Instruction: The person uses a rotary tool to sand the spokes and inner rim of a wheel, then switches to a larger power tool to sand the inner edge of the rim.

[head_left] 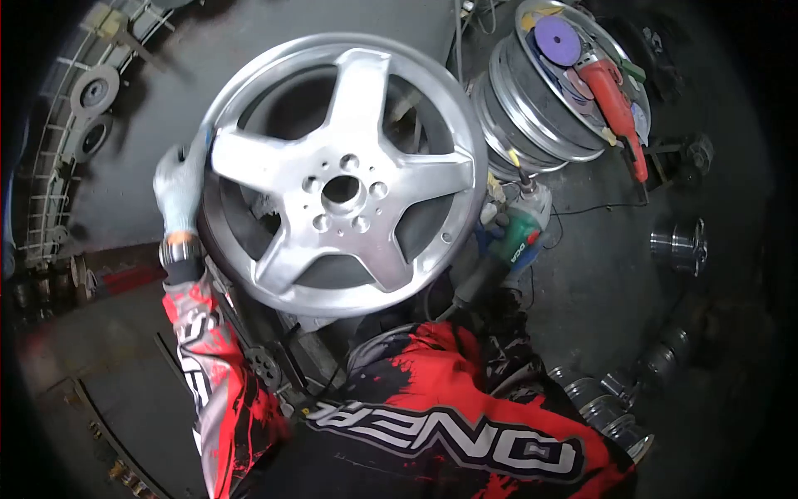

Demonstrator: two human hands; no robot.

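At centre, your left grip [179, 187] clasps the rim of the silver five-spoke wheel [345, 179], which faces up at you. Just beside its right edge, your right grip [497, 223] wraps the green grinder [522, 237].

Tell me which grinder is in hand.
The green grinder, gripped by the right hand beside the held wheel; the red grinder lies untouched on the stacked rims.

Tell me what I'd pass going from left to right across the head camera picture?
Gloved left hand → silver wheel → green grinder → red grinder → shiny metal hub.
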